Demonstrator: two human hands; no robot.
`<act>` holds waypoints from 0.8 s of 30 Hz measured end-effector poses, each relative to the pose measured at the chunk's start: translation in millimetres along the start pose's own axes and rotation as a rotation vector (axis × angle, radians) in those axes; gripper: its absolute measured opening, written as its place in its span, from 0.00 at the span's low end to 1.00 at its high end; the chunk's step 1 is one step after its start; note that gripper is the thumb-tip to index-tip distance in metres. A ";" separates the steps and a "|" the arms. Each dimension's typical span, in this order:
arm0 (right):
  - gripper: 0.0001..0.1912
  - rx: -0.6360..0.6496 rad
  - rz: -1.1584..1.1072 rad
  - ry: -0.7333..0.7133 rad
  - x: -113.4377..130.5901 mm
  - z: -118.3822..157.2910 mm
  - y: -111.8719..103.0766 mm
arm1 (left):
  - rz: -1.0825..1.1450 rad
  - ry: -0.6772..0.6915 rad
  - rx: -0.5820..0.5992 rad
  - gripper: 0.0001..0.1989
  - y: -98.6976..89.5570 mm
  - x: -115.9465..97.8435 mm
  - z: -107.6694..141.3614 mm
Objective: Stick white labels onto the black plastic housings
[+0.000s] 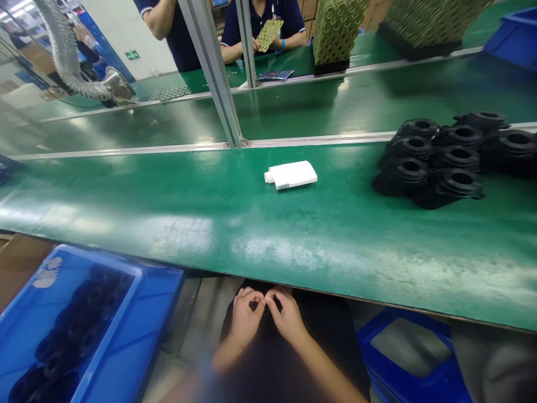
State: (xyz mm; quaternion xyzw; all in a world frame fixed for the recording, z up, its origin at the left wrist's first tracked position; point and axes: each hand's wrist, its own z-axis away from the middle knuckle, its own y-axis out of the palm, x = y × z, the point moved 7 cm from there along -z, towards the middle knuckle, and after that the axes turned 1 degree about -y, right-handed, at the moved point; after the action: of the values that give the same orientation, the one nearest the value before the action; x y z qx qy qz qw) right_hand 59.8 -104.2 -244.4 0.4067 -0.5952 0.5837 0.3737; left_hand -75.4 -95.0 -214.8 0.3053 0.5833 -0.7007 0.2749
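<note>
The left hand (246, 316) and right hand (289, 319) are held curled together below the near edge of the green belt (176, 224); whether anything tiny is pinched between the fingertips cannot be told. A white plastic case (290, 174) is laid on the belt, with black rubber rings (436, 162) heaped to its right and a blue crate (138, 313) placed below the belt, left of the hands.

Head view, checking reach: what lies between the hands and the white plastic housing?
The head view shows only the green conveyor belt between the white plastic housing and both the left hand and right hand.
</note>
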 end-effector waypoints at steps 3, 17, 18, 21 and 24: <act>0.16 -0.036 0.034 0.034 -13.7 -0.5 -6.1 | -0.007 0.016 0.044 0.10 -5.3 1.1 1.9; 0.18 0.283 0.032 -0.181 48.4 28.1 6.3 | -0.289 0.076 0.100 0.12 10.8 39.0 -68.2; 0.19 0.312 0.027 -0.197 49.3 25.9 7.6 | -0.295 0.091 0.100 0.13 13.8 37.7 -73.5; 0.22 0.261 0.043 -0.160 33.2 9.5 3.9 | -0.305 0.129 0.087 0.14 15.8 33.2 -85.1; 0.23 0.166 0.077 -0.099 12.4 -2.2 5.6 | -0.310 0.150 0.046 0.16 5.6 29.4 -90.1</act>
State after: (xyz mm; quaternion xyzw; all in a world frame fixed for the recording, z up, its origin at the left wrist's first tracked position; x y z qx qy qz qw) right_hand 49.8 -102.7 -235.1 0.4414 -0.5778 0.6241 0.2860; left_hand -81.1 -8.0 -252.5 0.2694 0.6260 -0.7231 0.1121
